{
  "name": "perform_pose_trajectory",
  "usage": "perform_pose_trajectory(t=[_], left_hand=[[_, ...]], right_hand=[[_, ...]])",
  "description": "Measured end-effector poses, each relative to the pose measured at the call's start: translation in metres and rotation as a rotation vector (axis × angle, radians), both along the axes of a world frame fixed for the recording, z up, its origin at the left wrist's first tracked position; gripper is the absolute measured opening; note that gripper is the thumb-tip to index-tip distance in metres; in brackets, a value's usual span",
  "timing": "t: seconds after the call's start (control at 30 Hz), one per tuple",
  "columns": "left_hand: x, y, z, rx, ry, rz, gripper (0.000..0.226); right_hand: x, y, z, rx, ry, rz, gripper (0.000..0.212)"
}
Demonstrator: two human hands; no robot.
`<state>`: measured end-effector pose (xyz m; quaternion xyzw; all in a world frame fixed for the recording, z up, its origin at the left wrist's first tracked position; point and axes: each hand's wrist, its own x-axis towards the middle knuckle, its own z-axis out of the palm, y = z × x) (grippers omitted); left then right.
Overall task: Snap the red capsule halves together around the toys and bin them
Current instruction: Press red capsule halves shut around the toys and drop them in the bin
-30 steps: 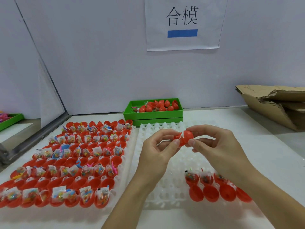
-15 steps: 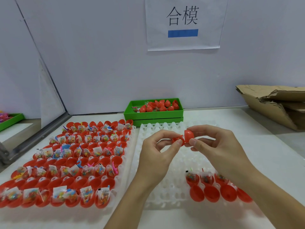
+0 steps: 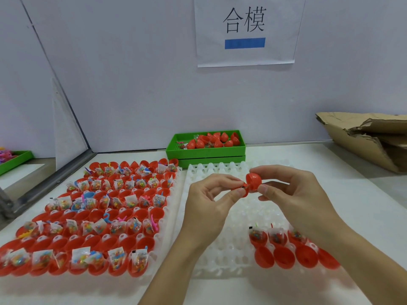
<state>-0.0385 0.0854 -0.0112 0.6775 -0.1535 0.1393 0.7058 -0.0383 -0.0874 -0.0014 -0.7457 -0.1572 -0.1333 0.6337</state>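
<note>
Both hands hold one red capsule [image 3: 253,181] above the white tray [image 3: 222,172]. My right hand [image 3: 293,194] pinches the rounded half between thumb and fingers. My left hand [image 3: 211,205] pinches the other half, mostly hidden behind its fingertips; a bit of the toy packet shows at the seam. The green bin [image 3: 206,149] at the back holds several closed red capsules. A few open halves with toy packets [image 3: 275,236] sit at the white tray's near right.
A second tray [image 3: 88,216] on the left is full of red halves with bagged toys. A crumpled cardboard box [image 3: 370,137] lies at the back right. Another green tray [image 3: 13,158] is at the far left, beyond a grey partition. A paper sign hangs on the wall.
The capsule halves have shifted slightly in my fingers; the right-hand half now shows more of its round side. Both hands stay in nearly the same place.
</note>
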Motion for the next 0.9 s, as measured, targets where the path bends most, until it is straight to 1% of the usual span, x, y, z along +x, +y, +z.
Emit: perform_pose_trajectory(t=[0.13,0.3,0.47,0.57,0.77,0.9], left_hand=[[0.0006,-0.0011,0.0004,0.014,0.005,0.049,0.026],[-0.0003,-0.0026,-0.0004,0.085,-0.083,0.093,0.022],[0.0005,-0.0043,-0.0031,0.129,-0.1,0.117,0.015],[0.0001,-0.0035,-0.0027,0.114,-0.103,0.106,0.013],[-0.0023,-0.0032,-0.0012,0.082,-0.118,0.058,0.02],[-0.0013,-0.0046,-0.0013,0.088,-0.124,0.088,0.023]], right_hand=[[0.0003,0.0007,-0.0006,-0.005,0.0,0.011,0.037],[-0.0005,0.0014,-0.0015,-0.051,-0.018,-0.014,0.035],[-0.0015,0.0028,-0.0017,-0.066,-0.03,-0.057,0.031],[-0.0019,0.0032,-0.0017,-0.063,-0.032,-0.065,0.029],[-0.0027,0.0024,0.0001,-0.036,-0.042,-0.066,0.028],[-0.0029,0.0026,0.0008,-0.022,-0.036,-0.039,0.032]])
